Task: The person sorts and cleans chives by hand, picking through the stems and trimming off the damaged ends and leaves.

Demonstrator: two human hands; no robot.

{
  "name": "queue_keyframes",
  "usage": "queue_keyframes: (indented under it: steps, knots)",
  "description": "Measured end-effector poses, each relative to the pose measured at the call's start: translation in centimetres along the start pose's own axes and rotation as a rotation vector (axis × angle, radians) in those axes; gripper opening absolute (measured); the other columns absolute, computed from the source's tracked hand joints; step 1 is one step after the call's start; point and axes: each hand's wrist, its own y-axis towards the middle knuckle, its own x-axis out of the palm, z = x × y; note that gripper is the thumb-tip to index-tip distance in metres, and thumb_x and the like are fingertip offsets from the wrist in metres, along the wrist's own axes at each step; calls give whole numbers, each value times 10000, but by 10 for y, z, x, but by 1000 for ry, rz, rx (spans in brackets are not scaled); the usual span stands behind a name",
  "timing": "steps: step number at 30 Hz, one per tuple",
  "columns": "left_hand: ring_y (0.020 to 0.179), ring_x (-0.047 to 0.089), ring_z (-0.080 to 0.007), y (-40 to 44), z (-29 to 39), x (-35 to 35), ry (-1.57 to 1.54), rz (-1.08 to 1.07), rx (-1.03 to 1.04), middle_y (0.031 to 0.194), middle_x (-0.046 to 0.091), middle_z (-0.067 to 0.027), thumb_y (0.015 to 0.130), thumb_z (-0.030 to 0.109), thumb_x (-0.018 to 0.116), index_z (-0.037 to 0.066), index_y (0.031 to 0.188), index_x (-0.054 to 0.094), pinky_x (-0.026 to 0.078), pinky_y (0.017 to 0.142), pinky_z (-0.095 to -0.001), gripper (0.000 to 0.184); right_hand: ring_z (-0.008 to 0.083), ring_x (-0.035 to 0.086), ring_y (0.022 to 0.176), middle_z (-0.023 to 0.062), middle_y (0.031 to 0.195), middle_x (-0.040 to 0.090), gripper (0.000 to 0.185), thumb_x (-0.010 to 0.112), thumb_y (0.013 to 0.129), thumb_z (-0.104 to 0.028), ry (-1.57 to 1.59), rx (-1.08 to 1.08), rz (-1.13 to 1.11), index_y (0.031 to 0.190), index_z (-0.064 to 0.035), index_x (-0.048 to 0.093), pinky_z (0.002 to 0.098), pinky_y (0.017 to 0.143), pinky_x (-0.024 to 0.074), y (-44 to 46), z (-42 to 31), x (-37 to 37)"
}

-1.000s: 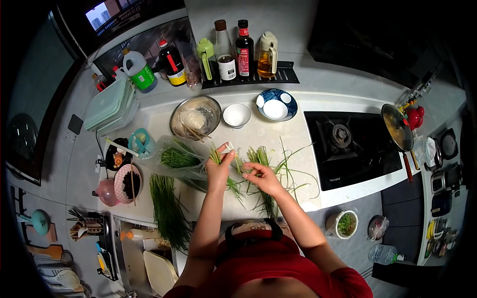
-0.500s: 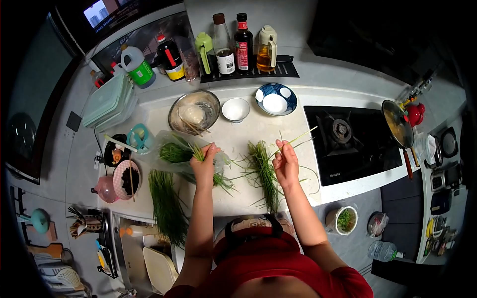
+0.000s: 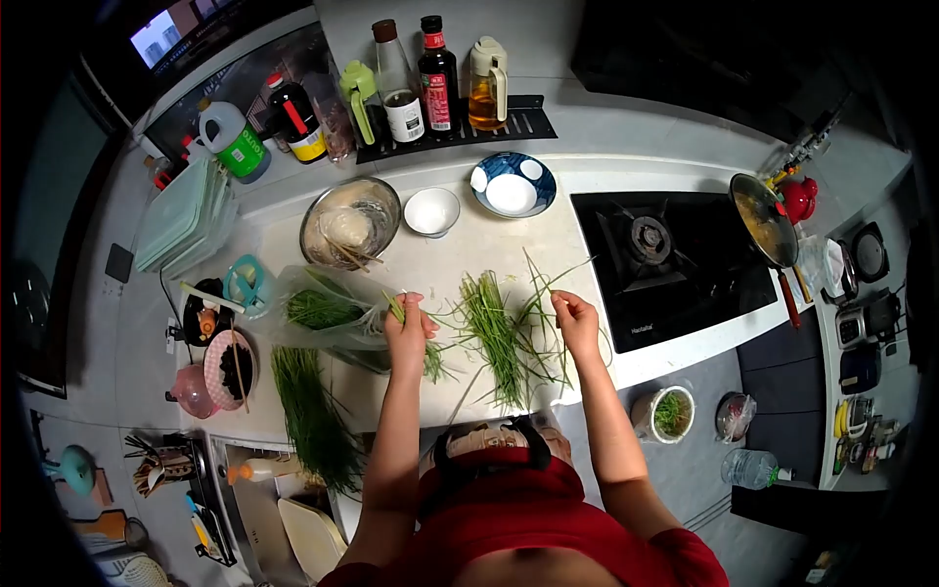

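My left hand is closed around a small bunch of chives, beside a clear plastic bag with more chives in it. In my right hand, finger and thumb pinch a few thin chive stalks, which spread beside the pile on the counter. That loose chive pile lies between my hands, near the counter's front edge. A larger, darker chive bundle rests left of my left forearm and hangs over the sink edge.
Behind the chives stand a metal bowl with dough, a white bowl and a blue patterned bowl. To the right is a gas stove. A bin with green scraps stands on the floor. Bottles line the back shelf.
My right hand has moved its stalks lower, and they now fan out beside the pile instead of pointing up to the right. My left hand still grips its bunch. The view has shifted slightly.
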Motion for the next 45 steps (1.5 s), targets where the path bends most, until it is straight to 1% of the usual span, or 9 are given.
queue_keyframes:
  steps: [7, 11, 13, 18, 20, 22, 30, 39, 45]
  knots:
    - [428, 321, -51, -6, -6, -2, 37, -16, -156, 528, 377, 47, 876, 211, 483, 49, 770, 492, 295, 408, -211, 194, 269, 554, 547, 73, 712, 594, 174, 627, 728, -233, -795, -560, 269, 857, -118, 651, 349, 535, 444, 17, 34, 4]
    - [458, 308, -32, -8, -34, -12, 171, -12, -69, 556, 389, 64, 847, 174, 534, 34, 787, 535, 266, 419, -201, 152, 276, 577, 713, 132, 778, 606, 233, 634, 707, -282, -605, -85, -210, 812, -74, 640, 363, 628, 457, 2, 29, 46]
    - [434, 276, -22, -10, -43, -15, 167, -9, -57, 560, 389, 65, 839, 178, 554, 52, 853, 553, 217, 377, -206, 126, 277, 582, 716, 132, 773, 606, 274, 643, 687, -313, -667, -128, -283, 806, -67, 633, 378, 627, 458, -8, 34, 69]
    - [471, 356, -37, -20, -31, -18, 187, -16, -162, 574, 451, 45, 813, 187, 589, 45, 824, 591, 295, 410, -223, 142, 306, 574, 761, 143, 813, 593, 205, 612, 680, -227, -677, -78, -293, 806, -66, 618, 389, 648, 465, -5, 52, 93]
    - [492, 454, -128, -18, -41, -29, 515, -125, 2, 588, 516, -19, 777, 208, 618, 32, 785, 602, 351, 458, -268, 177, 323, 562, 781, 148, 852, 579, 197, 603, 683, -176, -679, -17, -243, 852, -74, 616, 389, 647, 463, -3, 43, 90]
    - [589, 565, -262, -22, -42, -34, 883, -231, 11, 657, 586, -102, 707, 295, 654, 57, 735, 627, 419, 520, -346, 241, 316, 562, 775, 142, 866, 578, 218, 588, 705, -150, -664, -280, -64, 906, -66, 606, 384, 662, 458, -4, 43, 83]
    - [703, 590, -277, -36, -131, -18, 1484, -540, -66, 732, 605, -87, 649, 331, 638, 91, 709, 634, 471, 583, -395, 248, 302, 560, 792, 132, 888, 574, 244, 612, 721, -209, -687, -127, -157, 906, -52, 591, 375, 668, 457, -25, 51, 72]
    - [559, 567, -308, -7, -113, -16, 1124, -95, 85, 601, 587, -108, 656, 285, 617, 73, 685, 621, 444, 507, -383, 214, 252, 586, 580, 135, 664, 602, 211, 587, 773, -264, -418, -31, 32, 815, -62, 629, 333, 547, 449, -34, 49, 62]
    - [461, 519, -157, 14, -83, -6, 687, 134, 176, 533, 555, -58, 669, 151, 643, 37, 708, 628, 394, 463, -298, 122, 232, 576, 574, 118, 648, 601, 151, 586, 767, -160, -179, 44, 75, 840, -32, 624, 302, 554, 445, -26, 51, 43]
